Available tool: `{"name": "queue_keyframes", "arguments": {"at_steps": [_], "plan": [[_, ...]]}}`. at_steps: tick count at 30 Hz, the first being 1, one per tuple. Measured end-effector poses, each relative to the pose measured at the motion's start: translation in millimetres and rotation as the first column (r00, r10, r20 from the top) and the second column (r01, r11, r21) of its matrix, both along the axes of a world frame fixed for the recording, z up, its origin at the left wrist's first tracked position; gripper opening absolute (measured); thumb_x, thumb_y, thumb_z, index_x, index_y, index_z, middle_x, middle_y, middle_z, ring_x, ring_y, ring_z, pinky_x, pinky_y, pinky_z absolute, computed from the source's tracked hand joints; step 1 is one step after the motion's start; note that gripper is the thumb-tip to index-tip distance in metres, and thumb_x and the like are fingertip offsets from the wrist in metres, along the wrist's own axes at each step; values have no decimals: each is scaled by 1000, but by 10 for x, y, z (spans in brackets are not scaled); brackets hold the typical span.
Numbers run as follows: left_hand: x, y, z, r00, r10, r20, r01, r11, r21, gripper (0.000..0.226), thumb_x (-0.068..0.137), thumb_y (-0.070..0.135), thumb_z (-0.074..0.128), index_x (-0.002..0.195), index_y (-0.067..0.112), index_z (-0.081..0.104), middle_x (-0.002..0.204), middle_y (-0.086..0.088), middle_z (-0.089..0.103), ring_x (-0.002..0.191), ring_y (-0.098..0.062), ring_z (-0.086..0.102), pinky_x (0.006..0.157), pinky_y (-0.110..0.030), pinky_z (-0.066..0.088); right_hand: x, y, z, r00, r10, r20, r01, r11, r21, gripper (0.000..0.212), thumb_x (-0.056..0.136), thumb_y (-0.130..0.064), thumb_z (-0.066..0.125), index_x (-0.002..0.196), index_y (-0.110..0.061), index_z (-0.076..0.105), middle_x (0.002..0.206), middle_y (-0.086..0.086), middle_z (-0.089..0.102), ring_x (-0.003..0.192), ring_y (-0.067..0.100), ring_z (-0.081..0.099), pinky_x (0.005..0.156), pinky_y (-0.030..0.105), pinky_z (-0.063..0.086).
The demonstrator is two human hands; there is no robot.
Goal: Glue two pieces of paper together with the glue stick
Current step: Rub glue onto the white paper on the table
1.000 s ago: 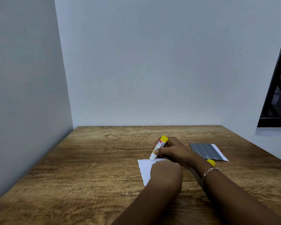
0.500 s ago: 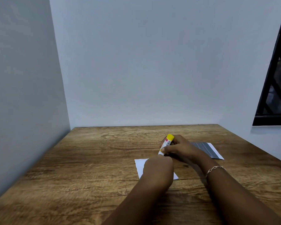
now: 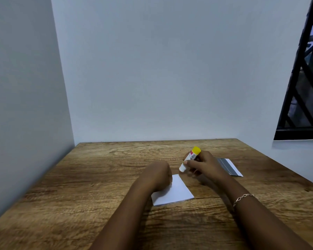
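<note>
**Right hand (image 3: 204, 166) grips a white plastic glue stick (image 3: 189, 159) with a yellow end, beside a small white sheet of paper (image 3: 178, 193)**

On the brown wood-grain table (image 3: 79, 186), 2 bare hands are near the middle. The right hand has its thumb and fingers clamped round the middle of the glue stick, by the red and white label. The stick is tilted, with the yellow end up toward the far wall and the white end down toward the left. That lower end is just beyond the far right corner of the white sheet of paper. Whether it touches the table or the paper cannot be told.

The left hand (image 3: 157, 175) rests on the far left part of the white sheet and covers that corner, with its back toward the camera. Its fingers are hidden under the hand, so whether they lie flat or curled cannot be told. The sheet lies flat and a little askew, with its near and right edges showing.

A 2nd piece, a dark grey sheet of paper (image 3: 229, 167) with pale lines and a white margin, lies flat farther right. It is partly hidden behind the right hand and lies apart from the white sheet. A thin chain bracelet (image 3: 243, 197) circles the right wrist. Plain pale walls meet in a corner beyond the table. A black-framed window (image 3: 300, 98) with slanted bars is at the right edge.
</note>
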State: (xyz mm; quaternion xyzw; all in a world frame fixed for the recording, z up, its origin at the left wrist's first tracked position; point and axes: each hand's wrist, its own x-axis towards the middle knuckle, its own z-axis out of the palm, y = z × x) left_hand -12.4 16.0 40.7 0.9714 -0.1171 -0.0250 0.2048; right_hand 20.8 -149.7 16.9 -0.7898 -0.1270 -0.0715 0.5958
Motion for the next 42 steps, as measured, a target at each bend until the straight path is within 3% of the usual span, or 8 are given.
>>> {"name": "queue_keyframes", "arguments": {"at_steps": [3,7,19,27,34,38,42], "plan": [[8,9,-8,1000,10,-6,-10,999,-37,25,85,4,55,107,0,67,110,-19,67,101,-32,63,90,-42,53,12,64,-41,1000,-18,14,19,999,-48,8,80,-9,63,86,-3,60,78,19,70,59,24,60,53,31,47],[22,16,-18,1000,10,-17,-11,997,-75,24,85,2,54,105,-3,67,110,-21,66,100,-34,62,90,-44,53,38,121,-86,997,-42,68,53,986,-159,6,78,-10,64,81,-5,63,80,24,67,63,25,59,59,34,45],[52,9,-55,1000,20,-3,-21,994,-112,22,85,5,57,102,0,69,107,-19,69,97,-34,65,88,-43,54,-16,132,-68,991,-23,133,63,950,-307,17,80,-20,66,91,-7,64,91,17,68,86,30,61,74,39,47],[28,7,-35,1000,17,4,-16,995,-97,21,84,4,59,102,2,70,107,-19,69,97,-34,65,89,-43,54,-83,128,-62,992,-34,123,72,945,-319,13,78,-17,67,83,-6,62,85,25,65,68,19,55,59,30,40],[36,-6,-42,999,15,29,-12,995,-103,20,85,5,57,100,4,71,106,-17,70,96,-32,65,89,-41,54,-171,86,-77,993,-39,110,71,951,-300,9,77,-12,65,73,-8,58,72,15,57,66,20,52,60,35,41],[49,-4,-61,999,16,41,-11,995,-102,20,85,5,57,99,5,72,105,-17,70,95,-32,66,88,-41,55,-225,68,-80,994,-33,103,63,949,-310,14,77,-12,64,78,-1,57,81,27,59,70,25,52,63,39,40],[66,6,-77,998,19,53,-13,994,-110,20,84,4,57,95,5,73,103,-17,71,93,-32,66,87,-42,55,-273,48,-83,995,-52,82,75,947,-313,15,76,-15,65,80,-2,57,84,26,62,72,26,54,64,37,40]]}}
